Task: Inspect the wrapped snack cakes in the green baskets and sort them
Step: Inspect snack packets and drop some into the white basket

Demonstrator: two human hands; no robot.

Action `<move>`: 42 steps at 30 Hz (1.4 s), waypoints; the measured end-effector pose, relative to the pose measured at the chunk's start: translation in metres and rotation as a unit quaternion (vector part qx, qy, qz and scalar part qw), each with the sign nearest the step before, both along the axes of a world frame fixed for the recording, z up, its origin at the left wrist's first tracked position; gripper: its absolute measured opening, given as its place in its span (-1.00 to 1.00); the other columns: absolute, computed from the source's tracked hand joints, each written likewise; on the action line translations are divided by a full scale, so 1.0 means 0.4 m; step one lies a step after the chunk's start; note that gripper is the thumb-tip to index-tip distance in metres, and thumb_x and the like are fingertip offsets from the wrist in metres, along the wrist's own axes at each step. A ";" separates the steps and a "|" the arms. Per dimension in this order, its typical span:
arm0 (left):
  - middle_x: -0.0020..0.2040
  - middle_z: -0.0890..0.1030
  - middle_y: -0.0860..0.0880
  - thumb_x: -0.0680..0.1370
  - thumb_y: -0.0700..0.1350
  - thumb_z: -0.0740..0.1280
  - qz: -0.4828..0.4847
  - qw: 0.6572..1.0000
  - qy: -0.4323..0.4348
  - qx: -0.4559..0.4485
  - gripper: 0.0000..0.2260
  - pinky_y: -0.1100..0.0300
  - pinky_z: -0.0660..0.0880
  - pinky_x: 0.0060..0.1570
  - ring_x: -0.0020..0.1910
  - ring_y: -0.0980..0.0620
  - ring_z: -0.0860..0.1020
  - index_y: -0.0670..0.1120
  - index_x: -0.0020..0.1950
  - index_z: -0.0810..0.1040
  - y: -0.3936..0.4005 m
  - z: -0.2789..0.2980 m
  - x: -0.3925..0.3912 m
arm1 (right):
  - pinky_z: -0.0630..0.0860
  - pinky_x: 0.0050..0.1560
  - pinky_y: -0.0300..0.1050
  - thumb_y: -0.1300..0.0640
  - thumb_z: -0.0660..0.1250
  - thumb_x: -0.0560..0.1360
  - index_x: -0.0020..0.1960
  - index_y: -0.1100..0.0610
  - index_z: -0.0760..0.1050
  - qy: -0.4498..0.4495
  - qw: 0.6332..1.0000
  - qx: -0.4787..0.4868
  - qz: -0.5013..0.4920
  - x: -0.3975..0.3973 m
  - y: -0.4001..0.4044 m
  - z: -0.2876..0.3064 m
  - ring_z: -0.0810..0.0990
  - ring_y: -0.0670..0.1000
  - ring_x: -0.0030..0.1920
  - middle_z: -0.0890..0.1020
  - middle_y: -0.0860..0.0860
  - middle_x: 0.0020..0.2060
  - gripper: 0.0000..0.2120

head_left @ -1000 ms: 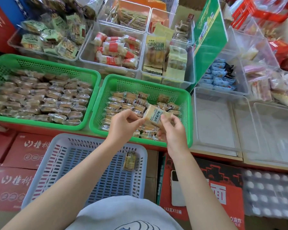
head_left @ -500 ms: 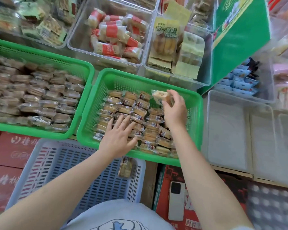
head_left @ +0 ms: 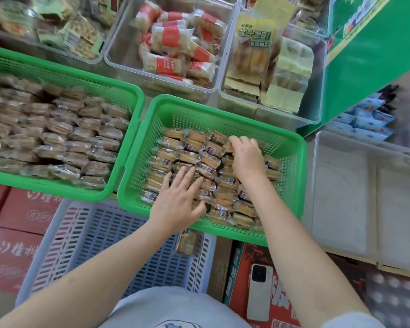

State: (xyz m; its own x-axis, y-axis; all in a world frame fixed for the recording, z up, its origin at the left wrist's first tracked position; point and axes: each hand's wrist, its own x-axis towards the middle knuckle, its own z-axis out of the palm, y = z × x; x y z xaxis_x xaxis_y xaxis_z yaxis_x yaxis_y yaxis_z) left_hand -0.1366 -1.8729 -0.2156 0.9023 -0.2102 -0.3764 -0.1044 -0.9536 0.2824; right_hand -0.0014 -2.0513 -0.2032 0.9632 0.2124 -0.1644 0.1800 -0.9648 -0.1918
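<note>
Two green baskets stand side by side. The right green basket (head_left: 291, 166) holds rows of wrapped snack cakes (head_left: 189, 157); the left green basket (head_left: 128, 95) is full of similar cakes (head_left: 57, 136). My left hand (head_left: 178, 200) lies flat with straight fingers on the cakes at the near side of the right basket. My right hand (head_left: 245, 155) reaches into the far part of that basket, its fingertips pinching a wrapped cake (head_left: 229, 146) among the others. One single cake (head_left: 186, 241) lies in the grey-blue basket (head_left: 92, 245) below.
Clear bins behind hold red-labelled packs (head_left: 173, 50), yellow bags (head_left: 256, 48) and green-labelled snacks (head_left: 76, 36). An empty clear bin (head_left: 365, 197) sits to the right, a green sign board (head_left: 369, 58) above it. A phone (head_left: 259, 292) lies on red cartons below.
My right hand has lowered the cake it held up into the far rows of the right basket. My left hand has stayed flat on the near cakes. The view has moved closer.
</note>
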 end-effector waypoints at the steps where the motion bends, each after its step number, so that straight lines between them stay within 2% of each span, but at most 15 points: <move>1: 0.66 -0.14 -0.01 0.62 0.30 -0.05 0.001 1.000 -0.001 -0.001 -0.36 -0.14 -0.22 0.58 0.63 -0.01 -0.22 0.08 0.66 0.03 0.000 0.000 -0.001 | 0.45 0.17 0.04 0.55 0.12 0.44 0.40 0.14 0.40 0.001 1.000 0.001 0.003 -0.007 -0.007 -0.007 0.43 0.14 0.15 0.55 0.11 0.20 -0.39; 4: 0.67 -0.13 -0.01 0.62 0.29 -0.05 0.000 1.000 -0.002 0.001 -0.36 -0.14 -0.22 0.58 0.63 -0.01 -0.22 0.07 0.66 0.04 0.000 0.001 0.000 | 0.36 0.28 0.09 0.46 0.15 0.52 0.46 0.07 0.35 0.041 0.998 -0.042 -0.002 -0.013 -0.014 -0.024 0.42 0.13 0.24 0.51 0.05 0.30 -0.43; 7: 0.67 -0.14 -0.01 0.62 0.29 -0.04 0.000 1.000 0.000 0.002 -0.36 -0.14 -0.22 0.58 0.63 -0.01 -0.22 0.07 0.66 0.03 0.000 0.004 0.000 | 0.32 0.25 0.10 0.36 0.12 0.59 0.39 0.07 0.39 0.060 0.995 -0.079 -0.008 0.007 -0.002 -0.026 0.40 0.14 0.24 0.53 0.07 0.26 -0.58; 13: 0.67 -0.12 -0.02 0.63 0.26 -0.01 -0.001 1.000 -0.002 -0.002 -0.38 -0.13 -0.23 0.58 0.63 -0.01 -0.21 0.07 0.66 0.05 0.000 0.007 -0.001 | 0.25 0.35 0.17 0.25 0.04 0.67 0.41 0.07 0.39 0.133 0.988 -0.082 -0.020 0.044 0.000 -0.019 0.37 0.16 0.34 0.52 0.10 0.30 -0.64; 16: 0.67 -0.12 -0.02 0.63 0.26 -0.01 0.000 1.000 -0.003 0.001 -0.38 -0.13 -0.24 0.58 0.63 -0.01 -0.21 0.06 0.66 0.06 0.000 0.005 -0.002 | 0.18 0.40 0.21 0.30 0.02 0.66 0.36 0.06 0.43 0.153 0.985 -0.079 -0.018 0.059 -0.004 0.001 0.36 0.16 0.36 0.57 0.10 0.26 -0.62; 19: 0.67 -0.11 -0.02 0.63 0.25 0.00 0.002 1.000 -0.007 -0.008 -0.38 -0.11 -0.25 0.58 0.63 -0.02 -0.21 0.05 0.66 0.05 0.002 0.008 -0.002 | 0.20 0.39 0.22 0.16 0.02 0.71 0.46 0.08 0.33 0.192 0.977 -0.089 -0.009 0.039 0.005 0.020 0.34 0.16 0.40 0.50 0.10 0.35 -0.65; 22: 0.67 -0.08 -0.02 0.65 0.22 0.01 0.010 0.999 -0.030 -0.030 -0.39 -0.07 -0.27 0.57 0.64 0.00 -0.19 0.01 0.65 0.07 0.008 0.017 -0.008 | 0.27 0.40 0.16 0.09 0.09 0.68 0.50 0.15 0.28 0.086 0.995 -0.033 -0.031 -0.044 0.019 0.045 0.34 0.14 0.39 0.43 0.11 0.39 -0.60; 24: 0.67 -0.01 -0.04 0.65 0.21 -0.01 0.008 0.998 -0.054 -0.035 -0.43 -0.07 -0.24 0.58 0.64 -0.02 -0.12 0.00 0.62 0.16 0.023 0.018 -0.026 | 0.39 0.31 0.06 0.16 0.15 0.64 0.35 0.18 0.43 0.005 0.997 0.059 -0.050 -0.126 0.029 0.063 0.44 0.11 0.26 0.51 0.11 0.24 -0.69; 25: 0.66 0.07 -0.06 0.65 0.20 -0.01 0.010 0.997 -0.067 -0.036 -0.44 -0.09 -0.18 0.59 0.64 -0.04 -0.05 -0.02 0.59 0.23 0.032 0.017 -0.042 | 0.46 0.19 0.01 0.19 0.17 0.62 0.23 0.19 0.52 0.016 0.993 0.106 -0.057 -0.168 0.034 0.070 0.50 0.10 0.14 0.56 0.10 0.12 -0.76; 27: 0.58 0.30 -0.12 0.63 0.17 -0.02 0.027 0.995 -0.087 -0.046 -0.46 -0.14 0.03 0.57 0.58 -0.11 0.19 -0.04 0.49 0.41 0.056 0.016 -0.081 | 0.51 -0.10 -0.03 0.17 0.21 0.62 0.02 0.22 0.58 0.130 0.976 0.155 -0.078 -0.242 0.051 0.082 0.58 0.11 -0.09 0.63 0.11 -0.08 -0.81; 29: 0.41 0.49 -0.14 0.62 0.15 -0.03 0.041 0.994 -0.094 -0.047 -0.48 -0.13 0.23 0.47 0.42 -0.13 0.40 -0.06 0.37 0.53 0.077 0.013 -0.124 | 0.54 -0.13 -0.02 0.08 0.26 0.62 -0.03 0.22 0.59 0.224 0.962 0.130 -0.090 -0.302 0.069 0.077 0.61 0.12 -0.16 0.66 0.12 -0.15 -0.78; 31: 0.33 0.56 -0.14 0.62 0.15 -0.04 0.040 0.995 -0.092 -0.029 -0.47 -0.12 0.24 0.44 0.34 -0.14 0.47 -0.08 0.33 0.57 0.090 0.009 -0.157 | 0.55 -0.13 -0.01 -0.01 0.31 0.61 -0.02 0.21 0.57 0.247 0.962 0.069 -0.095 -0.336 0.086 0.062 0.62 0.10 -0.15 0.64 0.11 -0.15 -0.73; 36: 0.53 0.39 -0.05 0.58 0.26 -0.24 0.027 0.999 -0.035 0.006 -0.30 -0.07 -0.12 0.54 0.55 -0.06 0.26 0.01 0.56 0.34 0.095 0.019 -0.182 | 0.38 -0.40 -0.15 0.09 0.33 0.61 -0.10 0.19 0.54 0.234 0.963 -0.018 -0.130 -0.334 0.135 0.037 0.54 0.04 -0.28 0.55 0.04 -0.25 -0.82; 39: 0.55 0.36 -0.02 0.55 0.29 -0.29 0.031 0.999 -0.028 0.002 -0.26 -0.06 -0.14 0.55 0.57 -0.03 0.21 0.04 0.57 0.31 0.099 0.025 -0.179 | 0.45 -0.31 -0.13 0.23 0.27 0.60 -0.05 0.19 0.56 0.231 0.959 0.018 -0.164 -0.337 0.138 0.035 0.58 0.07 -0.21 0.61 0.08 -0.16 -0.89; 42: 0.55 0.35 -0.01 0.53 0.30 -0.30 0.026 0.999 -0.019 0.004 -0.25 -0.07 -0.13 0.57 0.58 -0.02 0.19 0.05 0.57 0.30 0.101 0.023 -0.179 | 0.38 -0.30 -0.08 0.23 0.14 0.63 0.01 0.21 0.50 0.241 0.946 0.101 -0.189 -0.352 0.119 0.055 0.49 0.06 -0.25 0.59 0.13 -0.11 -0.84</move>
